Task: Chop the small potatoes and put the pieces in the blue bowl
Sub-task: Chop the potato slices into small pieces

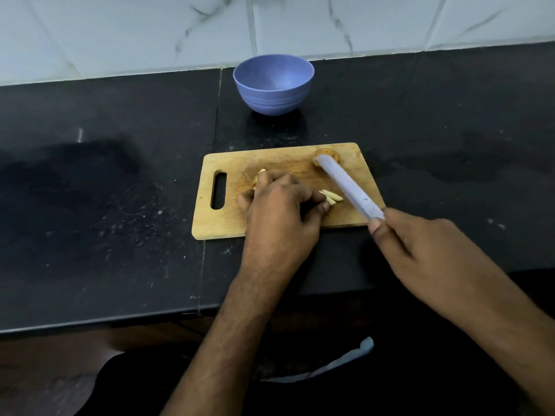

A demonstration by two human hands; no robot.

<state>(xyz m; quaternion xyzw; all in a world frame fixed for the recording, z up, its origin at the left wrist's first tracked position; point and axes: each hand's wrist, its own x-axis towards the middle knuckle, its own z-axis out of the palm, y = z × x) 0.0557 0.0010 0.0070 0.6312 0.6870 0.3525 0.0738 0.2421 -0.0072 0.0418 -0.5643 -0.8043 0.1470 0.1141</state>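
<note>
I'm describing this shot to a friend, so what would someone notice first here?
First, the two hands over the wooden board mid-counter: the left hand curls over potato pieces, and the right hand holds a pale knife angled across the board toward a potato at its far right corner. Next, the blue bowl, which looks empty, stands behind the board on the black counter near the tiled wall.

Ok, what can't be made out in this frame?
- Head view: what the left hand covers on the board; only cut strips show past its fingers.
- Knife blade is motion-blurred; its tip hides part of the potato.
- Knife handle, hidden inside the right hand.
- Bowl looks empty.
</note>
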